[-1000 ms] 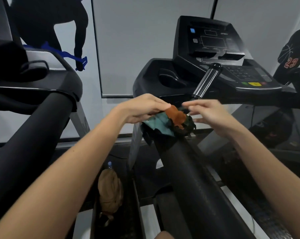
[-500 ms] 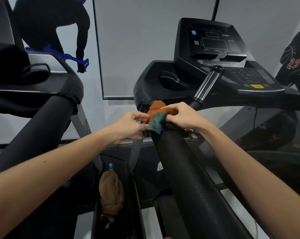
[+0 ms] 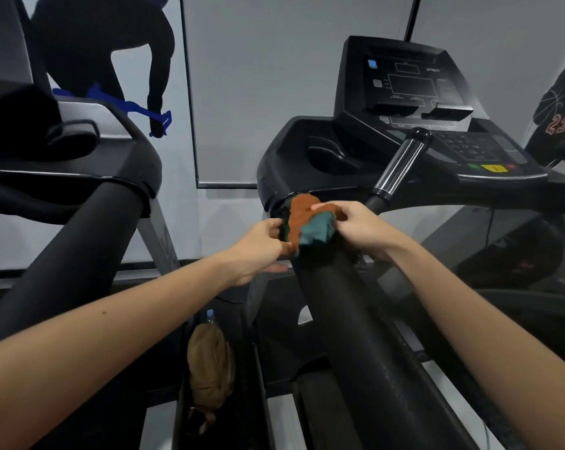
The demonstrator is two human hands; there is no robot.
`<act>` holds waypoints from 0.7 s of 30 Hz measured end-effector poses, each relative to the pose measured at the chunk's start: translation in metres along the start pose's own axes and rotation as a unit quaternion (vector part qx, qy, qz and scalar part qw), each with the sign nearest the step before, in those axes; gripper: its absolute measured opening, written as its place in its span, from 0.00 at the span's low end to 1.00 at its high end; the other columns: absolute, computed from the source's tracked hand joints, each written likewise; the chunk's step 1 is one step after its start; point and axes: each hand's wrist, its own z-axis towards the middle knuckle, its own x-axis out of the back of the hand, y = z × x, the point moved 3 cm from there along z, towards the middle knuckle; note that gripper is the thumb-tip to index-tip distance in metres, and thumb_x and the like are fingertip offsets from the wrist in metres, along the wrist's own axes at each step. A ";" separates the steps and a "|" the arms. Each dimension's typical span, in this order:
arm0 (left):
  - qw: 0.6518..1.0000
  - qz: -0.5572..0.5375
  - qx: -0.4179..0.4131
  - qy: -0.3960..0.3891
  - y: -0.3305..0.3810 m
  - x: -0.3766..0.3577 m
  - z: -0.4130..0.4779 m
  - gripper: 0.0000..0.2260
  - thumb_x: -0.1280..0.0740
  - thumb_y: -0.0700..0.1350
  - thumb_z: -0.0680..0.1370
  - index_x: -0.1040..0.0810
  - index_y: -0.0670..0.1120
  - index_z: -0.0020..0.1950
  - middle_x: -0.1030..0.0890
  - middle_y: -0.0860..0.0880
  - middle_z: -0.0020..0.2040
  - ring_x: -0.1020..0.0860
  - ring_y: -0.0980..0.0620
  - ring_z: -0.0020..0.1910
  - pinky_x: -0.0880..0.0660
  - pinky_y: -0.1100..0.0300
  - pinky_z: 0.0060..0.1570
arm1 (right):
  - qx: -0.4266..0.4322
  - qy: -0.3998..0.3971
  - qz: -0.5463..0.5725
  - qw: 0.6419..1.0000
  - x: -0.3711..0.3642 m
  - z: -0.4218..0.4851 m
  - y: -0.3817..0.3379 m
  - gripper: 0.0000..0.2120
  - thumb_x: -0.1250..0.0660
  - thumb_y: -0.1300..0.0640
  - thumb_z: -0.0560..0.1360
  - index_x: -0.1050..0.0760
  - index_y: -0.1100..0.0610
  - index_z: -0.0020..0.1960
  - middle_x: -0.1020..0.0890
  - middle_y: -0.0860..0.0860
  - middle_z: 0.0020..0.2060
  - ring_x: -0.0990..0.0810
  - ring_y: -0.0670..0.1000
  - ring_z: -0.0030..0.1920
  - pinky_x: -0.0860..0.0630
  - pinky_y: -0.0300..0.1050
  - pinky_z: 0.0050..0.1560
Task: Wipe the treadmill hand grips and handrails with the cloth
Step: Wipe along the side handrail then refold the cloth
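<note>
The cloth (image 3: 302, 222), orange and teal, is sitting bunched on the upper end of the black handrail (image 3: 355, 336), just where the rail is meeting the base of the console (image 3: 411, 89); both hands are holding it there. The left hand (image 3: 258, 245) is reaching in from the rail's left side, its fingertips curling in and pinching the cloth's left edge, with orange fabric hanging down past them; the right hand (image 3: 362, 228) is lying over the rail's top and right side, its fingers curling round the teal part and gripping it against the rail, one fingertip showing across the orange fold. Both forearms are stretching in from the bottom corners. Just beyond the right hand, the chrome grip (image 3: 399, 164) is slanting up toward the keypad, apart from the cloth, with neither hand touching it. Below the left forearm, a tan bag (image 3: 211, 365) is lying in the gap beside the rail; a bottle (image 3: 210, 315) cap is showing at its top. On the left a second treadmill (image 3: 66, 254) is standing, its own rail running alongside; a dark figure (image 3: 96, 43) is showing on the wall (image 3: 274, 92) behind it.
</note>
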 end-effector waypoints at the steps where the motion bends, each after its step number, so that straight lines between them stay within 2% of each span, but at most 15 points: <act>1: 1.000 -0.019 0.001 0.009 -0.002 0.000 0.001 0.23 0.38 0.32 0.77 0.36 0.44 0.71 0.24 0.52 0.54 0.23 0.54 0.48 0.23 0.56 0.48 | -0.001 -0.004 -0.003 1.000 -0.003 0.011 -0.001 0.13 0.42 0.70 0.76 0.22 0.56 0.48 0.20 0.46 0.42 0.22 0.40 0.43 0.25 0.34 0.47; 3: 0.999 -0.034 -0.002 0.016 -0.003 -0.002 0.001 0.23 0.37 0.34 0.77 0.36 0.45 0.71 0.24 0.49 0.58 0.24 0.54 0.49 0.23 0.56 0.49 | -0.019 -0.005 0.000 1.000 -0.005 0.028 0.002 0.15 0.44 0.71 0.75 0.23 0.57 0.46 0.19 0.49 0.42 0.21 0.43 0.44 0.24 0.34 0.46; 5: 0.999 -0.033 -0.005 0.010 -0.002 -0.004 -0.001 0.23 0.36 0.35 0.77 0.36 0.46 0.70 0.25 0.50 0.59 0.24 0.54 0.52 0.23 0.55 0.50 | -0.043 0.014 0.018 0.999 -0.006 0.035 0.011 0.13 0.45 0.71 0.76 0.24 0.62 0.52 0.19 0.56 0.48 0.20 0.53 0.52 0.24 0.44 0.53; 6: 0.999 -0.033 -0.008 0.006 -0.001 -0.005 -0.002 0.24 0.35 0.35 0.77 0.36 0.47 0.70 0.25 0.51 0.58 0.24 0.55 0.52 0.24 0.56 0.50 | -0.044 0.028 0.022 0.998 -0.005 0.032 0.014 0.13 0.44 0.69 0.77 0.24 0.62 0.55 0.19 0.56 0.49 0.21 0.53 0.53 0.24 0.45 0.54; 12: 0.999 -0.006 -0.037 -0.021 0.003 -0.011 -0.011 0.27 0.35 0.31 0.75 0.37 0.45 0.72 0.27 0.58 0.52 0.24 0.57 0.49 0.22 0.64 0.41 | -0.008 0.069 0.041 0.997 0.001 -0.010 0.017 0.12 0.42 0.68 0.78 0.25 0.60 0.57 0.22 0.54 0.49 0.24 0.46 0.47 0.27 0.28 0.42; 14: 0.999 0.000 -0.047 -0.021 0.002 -0.012 -0.012 0.28 0.36 0.29 0.75 0.38 0.43 0.72 0.27 0.55 0.58 0.24 0.55 0.52 0.21 0.63 0.43 | 0.005 0.072 0.031 0.997 0.004 -0.033 0.018 0.12 0.40 0.67 0.77 0.24 0.60 0.57 0.21 0.52 0.46 0.24 0.43 0.43 0.28 0.28 0.40; 17: 0.998 0.016 -0.058 -0.028 -0.001 -0.013 -0.016 0.28 0.35 0.28 0.73 0.34 0.44 0.71 0.24 0.47 0.60 0.23 0.50 0.57 0.22 0.59 0.51 | 0.019 0.058 0.027 0.998 0.007 -0.065 0.016 0.13 0.40 0.69 0.76 0.22 0.54 0.48 0.19 0.46 0.36 0.25 0.40 0.35 0.30 0.30 0.36; 18: 0.997 0.026 -0.061 -0.034 -0.002 -0.014 -0.018 0.29 0.34 0.28 0.72 0.34 0.45 0.71 0.24 0.45 0.61 0.23 0.49 0.58 0.23 0.57 0.54 | 0.020 0.051 0.038 0.998 0.008 -0.070 0.014 0.15 0.40 0.69 0.75 0.22 0.51 0.47 0.20 0.44 0.35 0.25 0.40 0.35 0.30 0.31 0.36; 19: 0.997 0.030 -0.063 -0.037 -0.002 -0.016 -0.020 0.30 0.33 0.29 0.72 0.35 0.45 0.71 0.24 0.46 0.62 0.24 0.49 0.60 0.24 0.56 0.56 | 0.020 0.043 0.047 0.998 0.008 -0.072 0.014 0.15 0.40 0.69 0.76 0.23 0.50 0.49 0.19 0.45 0.39 0.23 0.41 0.38 0.28 0.32 0.40; 21: 0.997 0.012 -0.063 -0.036 -0.001 -0.018 -0.024 0.32 0.31 0.30 0.71 0.37 0.46 0.72 0.27 0.49 0.64 0.25 0.50 0.61 0.24 0.57 0.55 | 0.023 0.005 0.045 0.999 0.005 -0.067 0.013 0.17 0.40 0.66 0.77 0.26 0.47 0.58 0.20 0.46 0.55 0.22 0.41 0.54 0.28 0.35 0.56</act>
